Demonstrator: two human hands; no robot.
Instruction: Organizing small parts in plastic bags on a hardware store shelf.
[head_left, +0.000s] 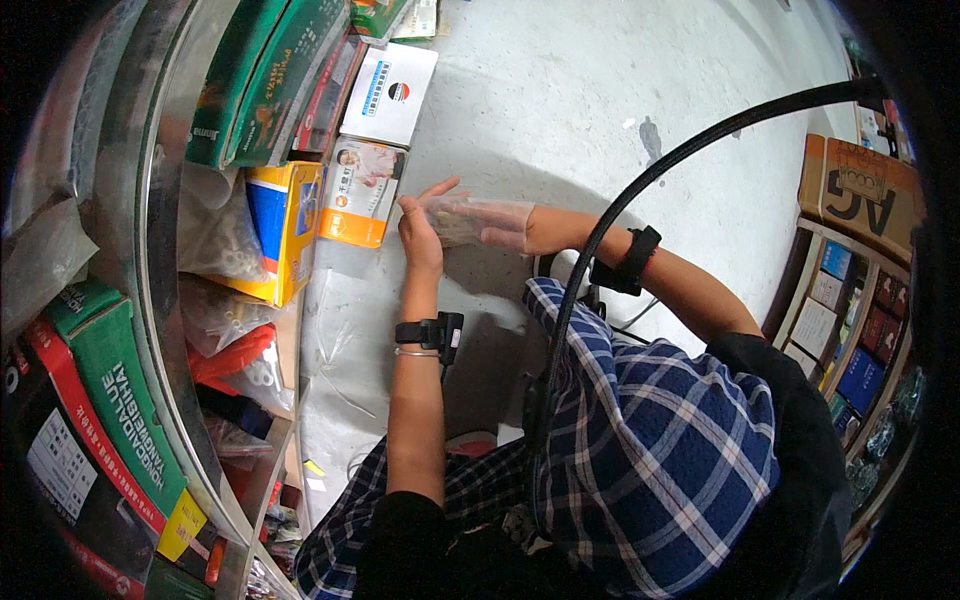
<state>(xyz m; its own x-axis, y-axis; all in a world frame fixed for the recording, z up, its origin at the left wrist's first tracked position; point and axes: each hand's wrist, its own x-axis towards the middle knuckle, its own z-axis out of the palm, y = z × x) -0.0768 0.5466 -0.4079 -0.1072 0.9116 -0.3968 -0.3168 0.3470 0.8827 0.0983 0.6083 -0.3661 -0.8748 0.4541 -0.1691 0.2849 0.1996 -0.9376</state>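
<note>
A clear plastic bag (506, 214) lies across both hands, over the floor beside the shelf. My right hand (510, 229) reaches into it, and the bag's edge crosses near the wrist. Its fingers are blurred by the film, so their grip is unclear. My left hand (424, 232) is at the bag's other end, thumb raised and a finger stretched out behind the film. Something yellowish inside the bag is too blurred to name. Just left of the hands stands an orange and white printed box (361, 191), with a white box (390, 94) beyond it.
Shelves at the left hold green boxes (259, 82), a yellow and blue box (289, 229) and bags of small fittings (225, 232). A black cable (675, 154) arches over my right arm. A cardboard carton (859, 199) tops the shelf at the right.
</note>
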